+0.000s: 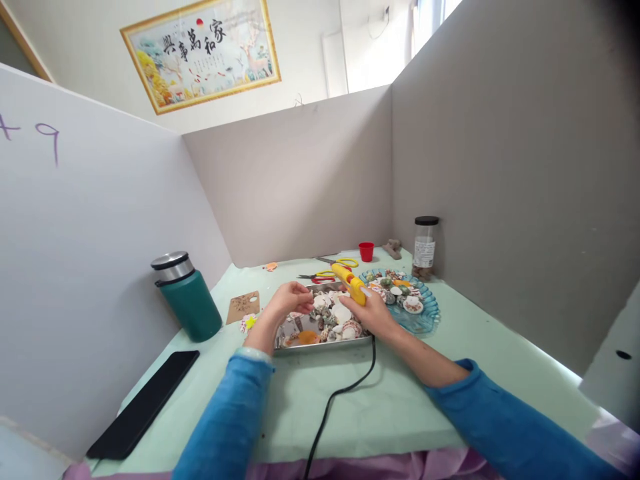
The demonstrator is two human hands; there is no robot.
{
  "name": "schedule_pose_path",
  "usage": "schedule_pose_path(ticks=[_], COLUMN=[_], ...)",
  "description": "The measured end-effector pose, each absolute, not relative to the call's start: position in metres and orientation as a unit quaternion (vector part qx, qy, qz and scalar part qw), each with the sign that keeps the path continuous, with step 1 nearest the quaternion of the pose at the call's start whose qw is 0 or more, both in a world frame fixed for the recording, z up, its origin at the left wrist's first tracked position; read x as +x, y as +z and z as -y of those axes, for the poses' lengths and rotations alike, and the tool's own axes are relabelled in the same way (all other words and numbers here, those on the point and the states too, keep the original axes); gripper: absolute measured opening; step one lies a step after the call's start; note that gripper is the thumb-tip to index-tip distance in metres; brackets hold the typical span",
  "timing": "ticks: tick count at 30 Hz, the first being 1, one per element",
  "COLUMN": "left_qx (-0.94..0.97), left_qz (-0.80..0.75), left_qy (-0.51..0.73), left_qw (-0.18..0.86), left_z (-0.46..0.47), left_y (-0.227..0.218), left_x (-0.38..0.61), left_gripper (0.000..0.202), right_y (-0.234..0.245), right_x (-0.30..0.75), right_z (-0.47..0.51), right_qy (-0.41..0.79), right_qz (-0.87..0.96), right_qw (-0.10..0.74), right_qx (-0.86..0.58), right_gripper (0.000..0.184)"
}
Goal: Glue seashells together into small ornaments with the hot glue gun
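Note:
My right hand (373, 313) is wrapped round a yellow hot glue gun (350, 283), its nozzle end tilted up and to the left. A black cord (325, 417) runs from below this hand to the table's front edge. My left hand (291, 300) is closed in a pinch over the left part of a metal tray (330, 345); whatever its fingertips hold is too small to make out. Seashells (343, 313) in white, grey and brown fill much of the tray, and an orange piece (309, 337) lies near its front.
Right of the tray stands a blue scalloped plate (431, 313) with shells. Behind lie scissors (320, 275), a red cup (367, 252) and a lidded jar (425, 250). On the left are a green bottle (193, 303), a brown card (243, 307) and a black flat object (145, 403). Partitions (300, 193) enclose the table.

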State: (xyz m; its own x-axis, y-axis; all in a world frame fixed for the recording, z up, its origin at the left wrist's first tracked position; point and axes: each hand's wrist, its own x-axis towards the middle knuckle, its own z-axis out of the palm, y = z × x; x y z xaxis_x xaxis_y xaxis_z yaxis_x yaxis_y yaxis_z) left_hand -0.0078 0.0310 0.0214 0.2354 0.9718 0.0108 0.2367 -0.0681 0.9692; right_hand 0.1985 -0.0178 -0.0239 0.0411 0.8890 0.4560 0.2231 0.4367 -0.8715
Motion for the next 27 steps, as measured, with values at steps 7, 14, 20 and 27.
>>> schedule_pose_path(ticks=[7,14,20,27], left_qx=[0.536,0.571,0.576,0.565], left_qz=[-0.368,-0.375,-0.369,-0.354], left_qy=[0.43,0.416,0.434,0.484], left_qw=[0.626,0.6,0.586,0.567], left_z=[0.0,0.013,0.015,0.016], left_y=[-0.001,-0.001,-0.003,-0.001], left_x=[-0.001,0.014,0.014,0.017], left_gripper=[0.038,0.033,0.034,0.032], right_y=[-0.01,-0.018,-0.021,-0.016], right_x=[0.192,0.183,0.185,0.185], right_z=[0.026,0.02,0.018,0.022], right_qy=[0.307,0.254,0.305,0.391], right_qz=[0.638,0.656,0.638,0.586], right_qw=[0.584,0.572,0.586,0.606], right_qx=[-0.397,-0.422,-0.395,-0.37], right_gripper=[0.034,0.028,0.032,0.038])
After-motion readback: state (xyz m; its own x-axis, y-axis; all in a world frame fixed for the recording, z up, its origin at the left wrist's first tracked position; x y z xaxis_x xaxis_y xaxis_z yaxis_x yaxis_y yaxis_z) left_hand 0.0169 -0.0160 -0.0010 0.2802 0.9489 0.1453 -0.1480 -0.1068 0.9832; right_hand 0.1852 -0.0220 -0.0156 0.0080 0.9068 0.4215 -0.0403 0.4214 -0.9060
